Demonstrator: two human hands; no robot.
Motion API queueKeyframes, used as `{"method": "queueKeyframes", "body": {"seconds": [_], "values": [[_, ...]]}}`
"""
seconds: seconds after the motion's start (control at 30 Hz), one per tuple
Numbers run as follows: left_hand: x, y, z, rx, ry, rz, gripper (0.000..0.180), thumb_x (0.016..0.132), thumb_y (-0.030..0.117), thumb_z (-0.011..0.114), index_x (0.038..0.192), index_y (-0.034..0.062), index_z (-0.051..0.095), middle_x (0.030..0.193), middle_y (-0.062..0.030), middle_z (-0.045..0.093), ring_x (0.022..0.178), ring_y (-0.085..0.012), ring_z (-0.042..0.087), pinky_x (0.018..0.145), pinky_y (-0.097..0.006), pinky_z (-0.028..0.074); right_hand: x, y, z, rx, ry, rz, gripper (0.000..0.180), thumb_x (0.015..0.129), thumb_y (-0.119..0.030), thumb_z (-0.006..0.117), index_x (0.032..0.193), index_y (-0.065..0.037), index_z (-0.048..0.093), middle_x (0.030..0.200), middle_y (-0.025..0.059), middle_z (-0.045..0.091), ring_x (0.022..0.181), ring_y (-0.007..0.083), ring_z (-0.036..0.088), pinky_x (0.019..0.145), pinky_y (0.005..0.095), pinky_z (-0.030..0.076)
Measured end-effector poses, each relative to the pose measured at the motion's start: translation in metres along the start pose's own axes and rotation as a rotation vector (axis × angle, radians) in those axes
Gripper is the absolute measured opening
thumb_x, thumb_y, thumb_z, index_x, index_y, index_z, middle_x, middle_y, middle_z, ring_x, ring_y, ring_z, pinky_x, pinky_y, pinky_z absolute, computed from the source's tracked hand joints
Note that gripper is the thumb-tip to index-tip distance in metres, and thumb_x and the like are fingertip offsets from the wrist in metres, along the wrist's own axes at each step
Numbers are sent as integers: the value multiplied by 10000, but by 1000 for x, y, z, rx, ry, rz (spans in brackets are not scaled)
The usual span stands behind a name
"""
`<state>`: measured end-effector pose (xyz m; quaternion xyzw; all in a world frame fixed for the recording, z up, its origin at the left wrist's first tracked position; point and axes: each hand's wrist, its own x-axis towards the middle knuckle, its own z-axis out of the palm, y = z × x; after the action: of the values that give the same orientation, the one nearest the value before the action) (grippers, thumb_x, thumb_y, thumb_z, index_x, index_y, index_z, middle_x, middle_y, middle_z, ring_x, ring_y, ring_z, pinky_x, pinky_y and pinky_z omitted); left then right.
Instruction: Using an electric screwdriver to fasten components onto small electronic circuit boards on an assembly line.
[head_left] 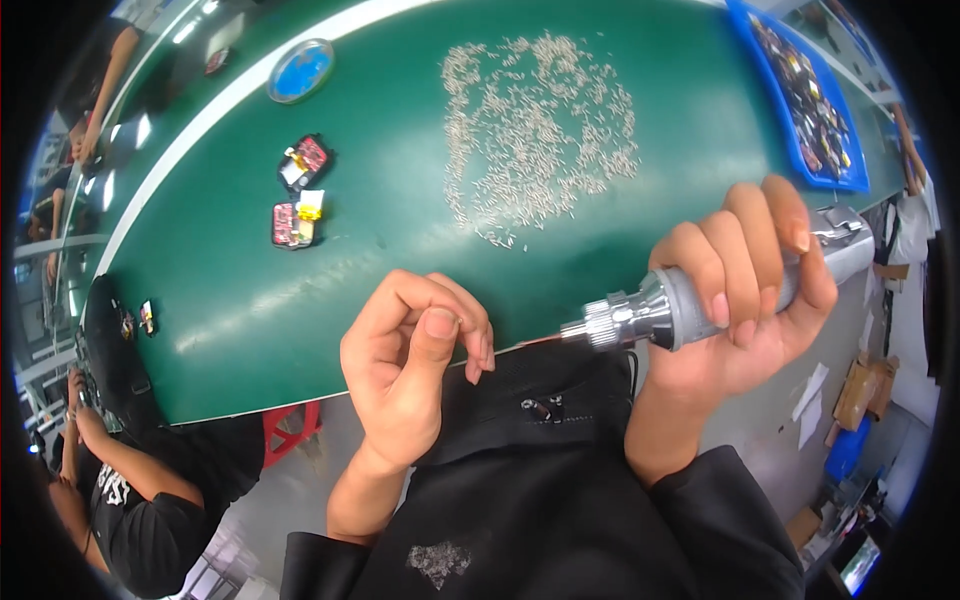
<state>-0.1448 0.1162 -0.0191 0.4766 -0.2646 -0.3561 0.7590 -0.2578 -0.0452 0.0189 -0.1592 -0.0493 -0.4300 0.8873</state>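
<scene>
Dressed in black clothing (pixel 520 510) at the near edge, with both forearms raised before the green worktop (pixel 380 210). On the right, grasps a grey hand-held driver (pixel 685 305) firmly in the right grip (pixel 745 280), fingers wrapped over the barrel, silver collar (pixel 610 320) and thin bit pointing left. Across from there, holds the left grip (pixel 410 350) bent inward, thumb drawn up against curled fingertips, near the bit's end and seemingly not touching. Cannot tell about any tiny piece pinched there: too small to make out.

Judging by this pose, probably at the step of bringing a small fastener to the bit; apparently not driving anything, with no assembly under the tip. Likely calls next for lining up fingertips and bit, then for steadying an assembly beneath.

Farther in, left of the driver and beyond the left grip, set out on the worktop: two small red-and-black assemblies (pixel 295 225) (pixel 305 160), close together, one behind the other, well apart from both grips. Toward the middle, beyond the gap between the grips, spread loosely: many slender pale pieces (pixel 535 130), probably screws. At far right, past the driver: a blue tray (pixel 772 90) full of dark parts. At far left: a round dish (pixel 300 70), blue inside.
</scene>
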Motion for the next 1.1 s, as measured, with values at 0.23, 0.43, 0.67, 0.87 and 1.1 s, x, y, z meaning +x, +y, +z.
{"method": "queueKeyframes", "body": {"seconds": [0.23,0.43,0.67,0.87,1.1], "values": [[-7,0,11,-67,-35,-33,218,1003,153,512,881,-27,507,761,-129,586,598,-113,510,550,-228,429,-4,10,9,-45,-50,-10,114,906,-144,519,906,-52,452,620,6,406,451,115,411,574,295,402],[-9,-1,7,-62,-88,-30,213,1003,138,509,864,-24,509,762,-121,579,588,-101,484,552,-223,417,-5,7,6,-75,-71,24,114,906,-146,516,922,-51,455,624,9,414,459,117,411,574,295,406],[-12,1,12,274,-44,25,143,948,22,557,822,-37,521,701,-88,572,597,-105,497,545,-226,408,-7,-5,1,-251,-179,104,116,914,-158,508,943,-53,466,638,11,425,472,121,421,564,302,405],[-1,-3,7,550,-116,126,104,883,-67,589,796,-38,540,699,-74,583,587,-135,532,534,-239,435,1,-1,-13,-219,-120,122,112,935,-163,474,950,-52,468,636,4,420,474,105,420,558,294,398],[23,36,-20,745,62,217,307,1003,185,488,1110,-79,604,872,-129,678,691,-163,618,627,-258,488,10,3,-9,-149,59,-16,104,929,-174,482,916,-72,467,611,-11,388,457,82,380,537,274,378]]}}
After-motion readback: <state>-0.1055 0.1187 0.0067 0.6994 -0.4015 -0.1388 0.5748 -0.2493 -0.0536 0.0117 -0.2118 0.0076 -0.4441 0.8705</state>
